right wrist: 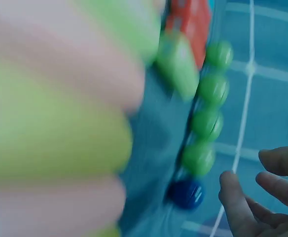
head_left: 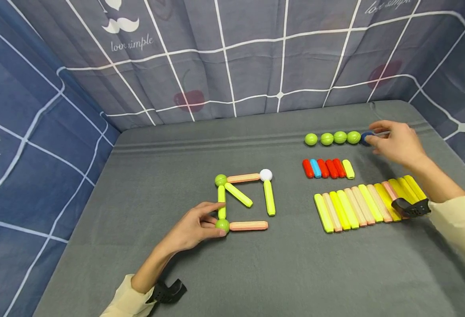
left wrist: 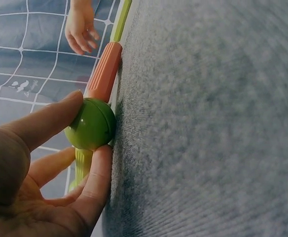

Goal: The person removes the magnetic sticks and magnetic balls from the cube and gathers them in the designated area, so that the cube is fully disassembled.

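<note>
My left hand (head_left: 194,226) pinches a green ball (head_left: 222,225) between thumb and fingers at the near left corner of a stick-and-ball figure. From that ball an orange ribbed stick (head_left: 249,226) runs right, and a yellow-green stick (head_left: 222,193) runs away to another green ball (head_left: 220,179). A diagonal yellow-green stick (head_left: 238,195) and a second orange stick (head_left: 243,178) leave the far ball. The latter meets a white ball (head_left: 266,175), from which a yellow-green stick (head_left: 269,198) points nearer. My right hand (right wrist: 270,197), fingers spread and holding nothing, hovers by a dark blue ball (right wrist: 187,193).
Several green balls (head_left: 340,137) line up left of the blue one. Nearer lies a row of short red sticks (head_left: 322,168) with one blue and one yellow. Long yellow and pinkish sticks (head_left: 347,209) lie side by side at right. Checked cloth (head_left: 252,57) hangs behind the grey tabletop (head_left: 157,167).
</note>
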